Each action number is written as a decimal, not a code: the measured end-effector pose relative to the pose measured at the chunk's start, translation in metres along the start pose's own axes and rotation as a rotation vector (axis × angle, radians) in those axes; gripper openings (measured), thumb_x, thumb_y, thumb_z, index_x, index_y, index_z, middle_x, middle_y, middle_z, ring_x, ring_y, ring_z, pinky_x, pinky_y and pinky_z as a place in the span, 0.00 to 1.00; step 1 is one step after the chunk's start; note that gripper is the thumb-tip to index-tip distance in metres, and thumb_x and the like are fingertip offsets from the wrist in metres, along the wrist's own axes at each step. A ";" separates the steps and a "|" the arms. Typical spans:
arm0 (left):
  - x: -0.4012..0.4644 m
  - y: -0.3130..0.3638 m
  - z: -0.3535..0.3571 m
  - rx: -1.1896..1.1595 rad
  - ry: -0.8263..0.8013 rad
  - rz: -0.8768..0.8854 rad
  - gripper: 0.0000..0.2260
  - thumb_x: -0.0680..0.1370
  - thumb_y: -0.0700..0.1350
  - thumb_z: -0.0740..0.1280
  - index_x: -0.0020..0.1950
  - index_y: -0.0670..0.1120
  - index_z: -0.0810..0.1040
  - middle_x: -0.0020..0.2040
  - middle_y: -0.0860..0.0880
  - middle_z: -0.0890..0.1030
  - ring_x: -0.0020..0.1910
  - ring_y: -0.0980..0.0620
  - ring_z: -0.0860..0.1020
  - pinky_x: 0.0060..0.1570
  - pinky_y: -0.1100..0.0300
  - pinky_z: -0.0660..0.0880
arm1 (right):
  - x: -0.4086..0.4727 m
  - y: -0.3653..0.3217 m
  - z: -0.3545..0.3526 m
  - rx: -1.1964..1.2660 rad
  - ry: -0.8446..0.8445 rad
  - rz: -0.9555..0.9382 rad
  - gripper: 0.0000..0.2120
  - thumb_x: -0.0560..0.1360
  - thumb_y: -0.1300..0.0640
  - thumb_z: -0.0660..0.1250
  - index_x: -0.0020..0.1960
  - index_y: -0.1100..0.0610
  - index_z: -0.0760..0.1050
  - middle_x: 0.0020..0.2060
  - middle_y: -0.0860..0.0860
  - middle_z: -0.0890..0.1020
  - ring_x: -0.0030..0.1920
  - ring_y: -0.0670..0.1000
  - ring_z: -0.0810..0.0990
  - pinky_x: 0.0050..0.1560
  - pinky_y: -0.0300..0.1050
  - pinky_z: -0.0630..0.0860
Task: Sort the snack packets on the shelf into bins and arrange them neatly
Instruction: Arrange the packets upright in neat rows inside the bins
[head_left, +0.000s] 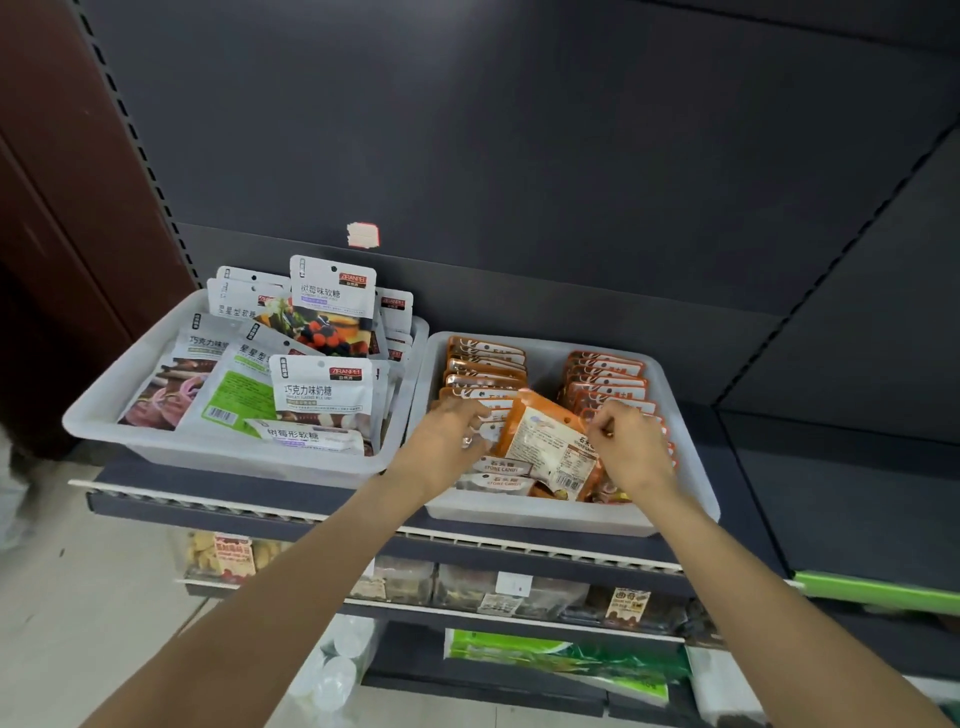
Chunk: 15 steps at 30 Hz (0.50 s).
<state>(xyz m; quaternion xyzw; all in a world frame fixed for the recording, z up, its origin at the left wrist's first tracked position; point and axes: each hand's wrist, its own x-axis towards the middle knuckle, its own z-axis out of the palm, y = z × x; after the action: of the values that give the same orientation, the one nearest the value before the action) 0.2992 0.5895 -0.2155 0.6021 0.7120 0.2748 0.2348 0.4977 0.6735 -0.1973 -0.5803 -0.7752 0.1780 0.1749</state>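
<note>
Fingers (597, 427) of the right hand (631, 449) are curled and pinch the upper right edge of an orange packet (545, 441), which lies tilted, label side up, across the middle of the right bin (691, 499). The left hand (447, 441) rests at the packet's left edge with its fingers bent down onto the row of packets there; whether they grip the orange packet or only press on the row cannot be told.

Two rows of like orange packets (605, 374) stand on edge in the right bin, one along its left side and one along its right, running from far to near; the tilted packet lies between them, over their near ends. Two packets marked "stone candy" (501, 467) lie flat just left of and below it, near the front wall of the bin.

Just beside this bin, to the left, a second translucent bin (104, 410) holds white packets (324, 389) with fruit and chocolate pictures, some upright at the far end, others leaning or lying loose.

Both bins sit on a dark grey shelf (171, 480) with a pale front rail. Behind rises a dark back panel bearing a small red-and-white sticker (362, 235). Lower shelves (519, 592) carry boxed and bagged goods with price tags. A reddish-brown wall (57, 156) stands at the left, and a pale floor (78, 597) shows below it.
</note>
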 end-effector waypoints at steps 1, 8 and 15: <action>0.002 0.008 0.005 -0.024 -0.056 0.004 0.20 0.78 0.43 0.66 0.69 0.49 0.69 0.66 0.48 0.74 0.62 0.50 0.74 0.63 0.55 0.72 | 0.000 0.003 -0.004 0.026 0.025 0.030 0.03 0.78 0.59 0.64 0.46 0.57 0.75 0.41 0.51 0.80 0.40 0.47 0.75 0.36 0.37 0.67; 0.027 0.056 0.045 -0.055 -0.345 0.052 0.35 0.72 0.54 0.72 0.75 0.52 0.60 0.69 0.51 0.71 0.66 0.51 0.70 0.59 0.61 0.68 | -0.002 0.008 -0.010 0.219 -0.004 0.082 0.08 0.76 0.60 0.66 0.38 0.57 0.75 0.37 0.51 0.80 0.36 0.44 0.77 0.35 0.36 0.73; 0.029 0.044 0.055 0.050 -0.102 0.089 0.13 0.75 0.42 0.70 0.59 0.46 0.80 0.52 0.47 0.82 0.48 0.51 0.78 0.46 0.65 0.69 | 0.001 0.014 -0.006 0.362 -0.289 -0.038 0.07 0.79 0.61 0.61 0.51 0.57 0.78 0.53 0.54 0.82 0.51 0.51 0.82 0.56 0.46 0.78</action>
<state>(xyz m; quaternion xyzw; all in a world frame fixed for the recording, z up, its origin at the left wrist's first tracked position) 0.3629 0.6299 -0.2269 0.6520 0.6783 0.2360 0.2430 0.5123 0.6783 -0.1987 -0.4934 -0.7584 0.3920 0.1666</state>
